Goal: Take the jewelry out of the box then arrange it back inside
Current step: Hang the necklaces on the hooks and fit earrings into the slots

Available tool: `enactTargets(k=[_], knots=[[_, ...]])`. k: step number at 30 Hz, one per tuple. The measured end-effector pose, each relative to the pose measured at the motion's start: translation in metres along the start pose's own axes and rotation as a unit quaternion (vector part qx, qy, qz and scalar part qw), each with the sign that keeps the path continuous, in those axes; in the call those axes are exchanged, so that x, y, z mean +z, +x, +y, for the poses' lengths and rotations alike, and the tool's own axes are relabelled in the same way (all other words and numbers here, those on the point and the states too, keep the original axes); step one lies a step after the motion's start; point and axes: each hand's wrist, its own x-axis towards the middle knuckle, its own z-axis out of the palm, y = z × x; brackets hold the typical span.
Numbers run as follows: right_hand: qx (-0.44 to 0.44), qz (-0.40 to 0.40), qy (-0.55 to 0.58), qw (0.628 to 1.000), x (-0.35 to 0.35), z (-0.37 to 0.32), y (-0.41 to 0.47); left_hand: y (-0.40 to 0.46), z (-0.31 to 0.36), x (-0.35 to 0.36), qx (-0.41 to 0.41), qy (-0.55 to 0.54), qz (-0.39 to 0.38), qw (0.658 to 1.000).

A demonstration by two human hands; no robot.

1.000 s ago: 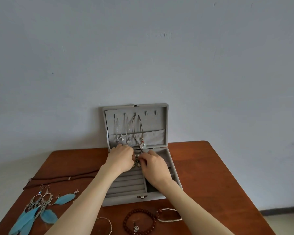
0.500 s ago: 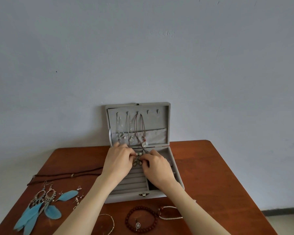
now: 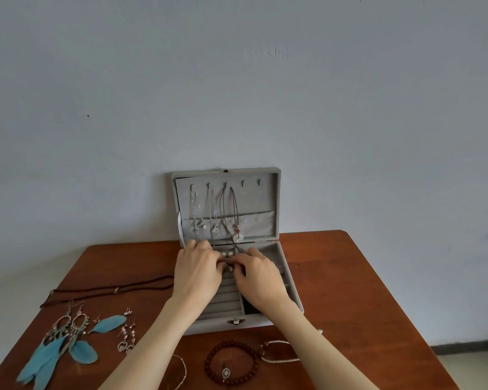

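Your left hand (image 3: 197,273) and right hand (image 3: 258,274) meet over the back of the open grey jewelry box (image 3: 289,280), fingertips pinching a small dark piece (image 3: 229,265) between them; what it is, you cannot tell. Just behind it sit pale beads (image 3: 227,253). In the upright lid hang two thin chains (image 3: 198,212) and a cord necklace with a pale ring pendant (image 3: 238,237). Left of the box lie blue feather earrings (image 3: 65,343) and a brown cord (image 3: 110,288); in front of it, a dark bead bracelet (image 3: 231,363) on the wooden table (image 3: 350,291).
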Motion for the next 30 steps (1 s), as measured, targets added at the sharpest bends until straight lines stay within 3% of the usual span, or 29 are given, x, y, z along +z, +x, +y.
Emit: enactTargets(k=[20, 26, 30], knots=[[-0.001, -0.008, -0.029, 1.0, -0.001, 0.001, 0.001, -0.002, -0.007, -0.006, 0.076, -0.009, -0.009, 0.997], [0.004, 0.007, -0.02, 1.0, -0.003, 0.002, 0.0, -0.001, -0.002, -0.005, 0.077, 0.028, -0.019, 0.996], [-0.012, 0.004, -0.042, 0.999, -0.003, 0.001, -0.001, -0.002, -0.006, -0.007, 0.067, -0.003, -0.038, 0.997]])
